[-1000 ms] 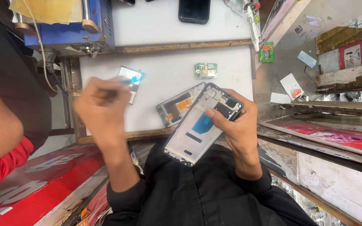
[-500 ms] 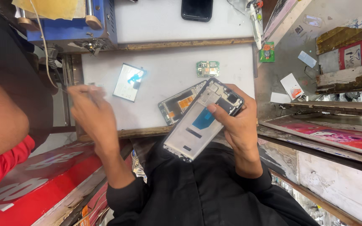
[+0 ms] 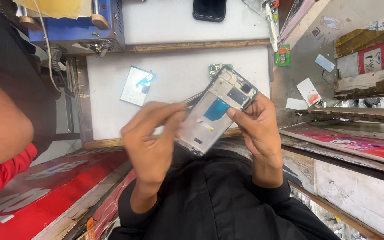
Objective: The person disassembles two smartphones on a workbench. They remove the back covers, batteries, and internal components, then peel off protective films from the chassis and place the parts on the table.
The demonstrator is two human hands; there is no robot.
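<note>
A person in a black top works on an opened phone over a white workbench.

From the left: a flat silver rectangular panel with a blue tab point(image 3: 137, 85) lies on the white work surface point(image 3: 174, 66). The left hand point(image 3: 152, 144) is curled, fingers pinched on a thin dark tool whose tip touches the silver-grey phone frame with a blue patch point(image 3: 216, 111). The right hand point(image 3: 256, 129) grips that frame by its right edge, tilted above the lap. A small green circuit board point(image 3: 216, 69) lies just behind it.
</note>
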